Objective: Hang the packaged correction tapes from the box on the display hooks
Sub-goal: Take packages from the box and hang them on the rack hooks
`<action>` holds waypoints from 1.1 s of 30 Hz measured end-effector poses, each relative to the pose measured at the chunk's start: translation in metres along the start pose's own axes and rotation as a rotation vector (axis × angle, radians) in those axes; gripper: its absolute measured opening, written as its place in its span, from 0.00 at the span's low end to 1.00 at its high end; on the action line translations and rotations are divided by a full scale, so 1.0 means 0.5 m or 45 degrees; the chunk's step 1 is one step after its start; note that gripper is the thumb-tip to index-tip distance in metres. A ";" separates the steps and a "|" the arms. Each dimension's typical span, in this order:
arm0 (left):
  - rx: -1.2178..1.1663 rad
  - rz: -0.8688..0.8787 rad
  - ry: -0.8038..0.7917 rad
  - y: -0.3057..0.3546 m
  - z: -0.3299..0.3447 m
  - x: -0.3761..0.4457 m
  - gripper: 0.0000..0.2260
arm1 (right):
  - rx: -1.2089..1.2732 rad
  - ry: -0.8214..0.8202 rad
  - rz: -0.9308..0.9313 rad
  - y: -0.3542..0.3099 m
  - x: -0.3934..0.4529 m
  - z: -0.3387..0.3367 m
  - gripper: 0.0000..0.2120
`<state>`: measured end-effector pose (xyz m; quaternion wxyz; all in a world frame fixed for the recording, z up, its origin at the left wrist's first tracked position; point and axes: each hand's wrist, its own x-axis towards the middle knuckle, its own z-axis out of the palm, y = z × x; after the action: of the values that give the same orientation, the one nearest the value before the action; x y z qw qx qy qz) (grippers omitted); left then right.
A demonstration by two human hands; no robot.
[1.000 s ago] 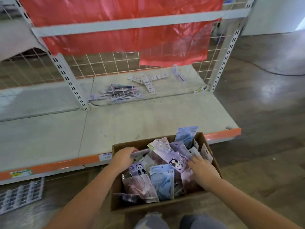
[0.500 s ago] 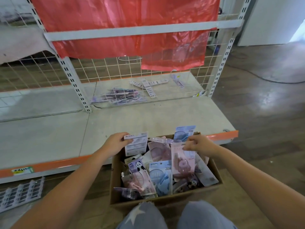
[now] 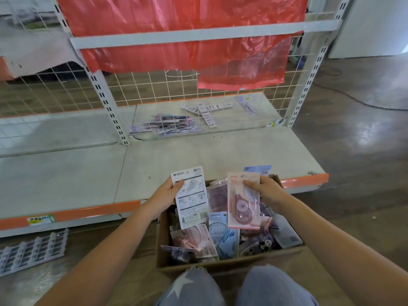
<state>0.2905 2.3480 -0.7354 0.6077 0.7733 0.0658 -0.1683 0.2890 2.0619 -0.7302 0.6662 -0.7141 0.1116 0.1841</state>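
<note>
Grey shelf (image 3: 88, 173) edged orange, brown floor (image 3: 364, 173) beside.

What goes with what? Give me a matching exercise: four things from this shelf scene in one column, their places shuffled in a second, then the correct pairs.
Things:
1. white-backed package
2. pink package
3. red plastic sheet
4. grey plastic strips

Places:
A. on the floor, left of the cardboard box
B. draped over the wire grid
C. held in the right hand
D. held in the left hand

Pairs: 1-D, 2-C, 3-B, 4-A
</note>
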 end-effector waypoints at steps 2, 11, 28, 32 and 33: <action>0.013 -0.011 0.039 -0.009 0.003 -0.001 0.10 | 0.054 0.027 0.035 0.008 0.001 0.005 0.05; 0.216 -0.123 -0.199 -0.030 0.021 -0.014 0.29 | -0.039 -0.112 0.175 0.026 0.001 0.025 0.09; -0.075 -0.365 -0.062 0.369 -0.062 -0.227 0.14 | 0.377 -0.042 0.443 -0.377 -0.247 0.010 0.10; -0.095 -0.351 -0.080 0.536 -0.091 -0.341 0.13 | 0.339 0.001 0.384 -0.544 -0.348 0.006 0.11; -0.084 -0.350 -0.080 0.576 -0.097 -0.370 0.13 | 0.317 0.037 0.380 -0.582 -0.370 0.007 0.12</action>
<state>0.2146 2.3408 -0.3984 0.6059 0.7309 0.1574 -0.2718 0.2383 2.0751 -0.3895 0.7131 -0.6042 0.2477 0.2551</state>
